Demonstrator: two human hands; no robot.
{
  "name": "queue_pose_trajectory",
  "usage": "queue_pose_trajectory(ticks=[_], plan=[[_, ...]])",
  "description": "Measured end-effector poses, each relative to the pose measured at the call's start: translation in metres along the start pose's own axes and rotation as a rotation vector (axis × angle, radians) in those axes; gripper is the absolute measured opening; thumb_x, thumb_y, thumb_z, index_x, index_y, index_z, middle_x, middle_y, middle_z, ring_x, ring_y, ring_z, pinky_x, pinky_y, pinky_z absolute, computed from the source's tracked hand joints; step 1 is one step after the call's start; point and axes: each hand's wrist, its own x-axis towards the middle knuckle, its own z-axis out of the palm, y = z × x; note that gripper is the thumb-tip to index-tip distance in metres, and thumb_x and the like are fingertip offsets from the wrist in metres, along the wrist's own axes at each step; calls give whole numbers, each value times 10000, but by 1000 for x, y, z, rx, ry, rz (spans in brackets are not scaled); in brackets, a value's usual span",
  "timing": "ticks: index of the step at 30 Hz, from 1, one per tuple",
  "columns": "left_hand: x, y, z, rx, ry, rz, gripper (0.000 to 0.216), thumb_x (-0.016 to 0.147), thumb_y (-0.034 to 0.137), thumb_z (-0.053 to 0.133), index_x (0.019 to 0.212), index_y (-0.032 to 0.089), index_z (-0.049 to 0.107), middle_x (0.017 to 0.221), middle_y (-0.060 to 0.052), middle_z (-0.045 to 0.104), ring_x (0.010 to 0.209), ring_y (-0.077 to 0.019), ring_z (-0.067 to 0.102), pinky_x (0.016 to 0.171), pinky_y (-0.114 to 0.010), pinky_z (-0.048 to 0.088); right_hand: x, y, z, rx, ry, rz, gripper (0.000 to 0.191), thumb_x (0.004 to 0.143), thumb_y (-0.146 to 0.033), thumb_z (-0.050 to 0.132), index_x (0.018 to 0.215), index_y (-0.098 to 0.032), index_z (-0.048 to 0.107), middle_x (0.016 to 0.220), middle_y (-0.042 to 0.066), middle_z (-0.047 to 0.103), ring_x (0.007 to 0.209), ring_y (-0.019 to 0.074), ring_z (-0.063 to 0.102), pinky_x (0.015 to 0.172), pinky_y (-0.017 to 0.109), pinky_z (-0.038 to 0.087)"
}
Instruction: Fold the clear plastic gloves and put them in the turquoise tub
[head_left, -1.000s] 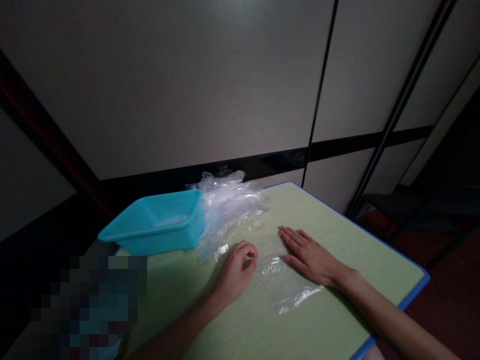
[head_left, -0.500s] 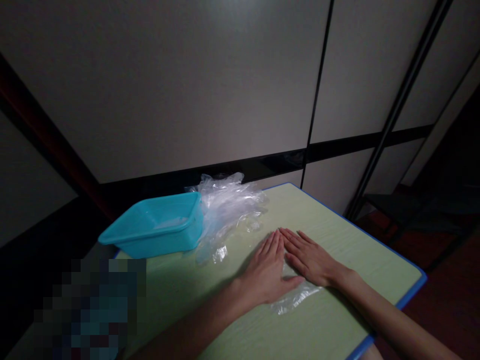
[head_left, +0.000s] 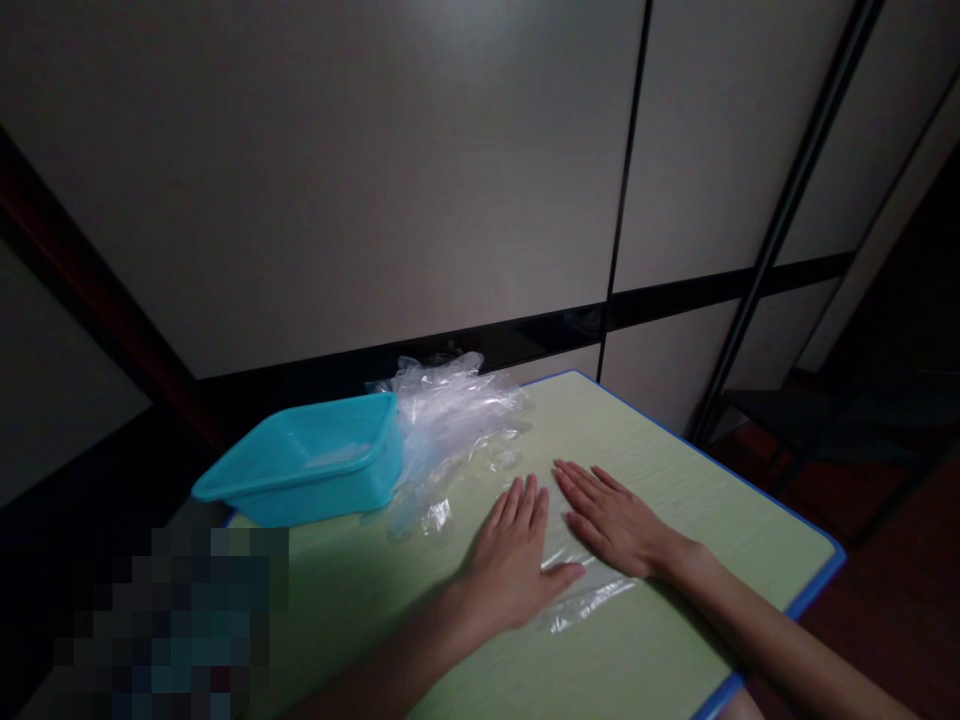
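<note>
While a left hand (head_left: 506,565) and a right hand (head_left: 615,520) lie palm down at a pale green table (head_left: 592,680), we look on from above the wrists, the tabletop's blue edge (head_left: 817,583) running along the right side. Nearest to us, a piece of thin plastic (head_left: 589,600) rests on the table between the hands and partly beneath them, its creased near end catching the light. We see the left hand flat, its fingers extended and its thumb reaching out over the plastic toward the right. Across from it, the right hand lies flat as well, fingers slanting in toward the left fingertips. The hands are apart, a narrow gap between them, and we find neither clamped on anything. Farther back, to the left, we spot a loose pile of clear plastic (head_left: 457,410), some of it finger-shaped, heaped beside a turquoise tub (head_left: 322,500). Inside the tub we make out something whitish (head_left: 337,456), too dim to name. Behind, we face a pale cabinet (head_left: 412,180) crossed by a black strip (head_left: 525,336); at far right, deep shadow blurs what looks like a chair (head_left: 832,430).
</note>
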Motion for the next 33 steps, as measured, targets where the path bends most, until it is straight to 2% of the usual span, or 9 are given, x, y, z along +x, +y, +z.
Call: queue_pose_trajectory(ticks=[6, 18, 27, 33], plan=[[-12, -6, -5, 13, -46, -38, 813, 792, 609, 360, 1348, 31, 227, 1426, -168, 102, 1309, -296, 43, 1048, -432, 135, 0, -1, 1, -11, 16, 22, 565, 908, -406, 193, 1366, -78, 214, 1412, 117, 213, 1302, 202, 173, 1053, 409, 183], [-11, -4, -8, 14, -62, -54, 797, 800, 596, 349, 1350, 33, 226, 1426, -166, 79, 1307, -295, 25, 1049, -428, 126, -2, 2, 4, -28, 31, 86, 568, 905, -421, 193, 1362, -86, 227, 1407, 110, 230, 1296, 202, 196, 1048, 434, 178], [-15, -16, -9, 23, -78, 8, 807, 807, 624, 312, 1364, 53, 189, 1431, -152, 62, 1312, -268, 11, 1055, -398, 112, -1, -9, 3, -28, 27, 144, 583, 900, -430, 186, 1352, -69, 258, 1409, 121, 219, 1295, 224, 197, 1048, 440, 160], [-14, -21, -13, 23, -105, 32, 823, 791, 613, 368, 1366, 55, 179, 1434, -143, 60, 1315, -258, 18, 1057, -378, 113, 0, -15, 5, -22, 9, 191, 597, 897, -435, 167, 1360, -64, 233, 1414, 121, 201, 1302, 235, 167, 1048, 451, 137]])
